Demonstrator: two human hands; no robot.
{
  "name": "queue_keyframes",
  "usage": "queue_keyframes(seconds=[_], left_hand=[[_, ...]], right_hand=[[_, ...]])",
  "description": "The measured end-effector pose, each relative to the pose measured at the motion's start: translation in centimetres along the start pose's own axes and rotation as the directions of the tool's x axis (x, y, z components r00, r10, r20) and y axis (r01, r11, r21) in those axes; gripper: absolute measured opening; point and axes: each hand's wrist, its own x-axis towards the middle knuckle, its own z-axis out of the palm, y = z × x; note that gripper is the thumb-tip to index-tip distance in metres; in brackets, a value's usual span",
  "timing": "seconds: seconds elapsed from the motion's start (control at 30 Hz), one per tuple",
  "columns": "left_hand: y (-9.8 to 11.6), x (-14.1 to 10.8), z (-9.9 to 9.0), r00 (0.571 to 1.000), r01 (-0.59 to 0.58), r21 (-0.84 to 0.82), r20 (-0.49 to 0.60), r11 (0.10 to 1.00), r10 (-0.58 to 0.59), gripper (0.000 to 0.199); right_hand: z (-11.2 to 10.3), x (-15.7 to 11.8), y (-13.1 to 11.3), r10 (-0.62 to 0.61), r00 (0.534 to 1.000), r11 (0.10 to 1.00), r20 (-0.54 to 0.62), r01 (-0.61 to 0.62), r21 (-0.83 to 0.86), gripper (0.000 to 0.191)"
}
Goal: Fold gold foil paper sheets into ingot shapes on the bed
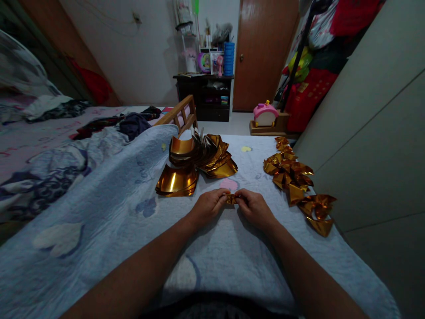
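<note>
Between my two hands, low over the bed cover, is a small folded piece of gold foil paper [231, 199]. The fingers of my left hand [210, 204] pinch its left end. My right hand [255, 207] grips the right end the same way, so parts of the piece are hidden. Just beyond my left hand lie fanned stacks of curved gold foil sheets [177, 180], some showing pale undersides. Over to the right, a row of folded gold foil pieces [295, 188] runs along the bed's edge.
A light blue quilt [133, 248] with heart shapes covers the bed and bunches up at left. Rumpled clothes [133, 126] lie past it. Pale cabinet doors [381, 155] border the right side. A wooden rail [179, 113], a pink toy [265, 114] and a dark shelf [204, 97] stand beyond.
</note>
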Motion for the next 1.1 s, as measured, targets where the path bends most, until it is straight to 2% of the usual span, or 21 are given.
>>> queue_keyframes(seconds=[0.9, 1.1], left_hand=[[0.30, 0.01, 0.00, 1.000, 0.018, 0.023, -0.006, 1.000, -0.018, 0.030], [0.48, 0.02, -0.28, 1.000, 0.031, -0.054, 0.002, 0.998, -0.031, 0.029]], right_hand=[[0.01, 0.03, -0.16, -0.003, 1.000, 1.000, 0.006, 0.003, 0.011, 0.017], [-0.13, 0.09, -0.32, 0.002, 1.000, 0.998, -0.008, -0.002, 0.056, 0.017]])
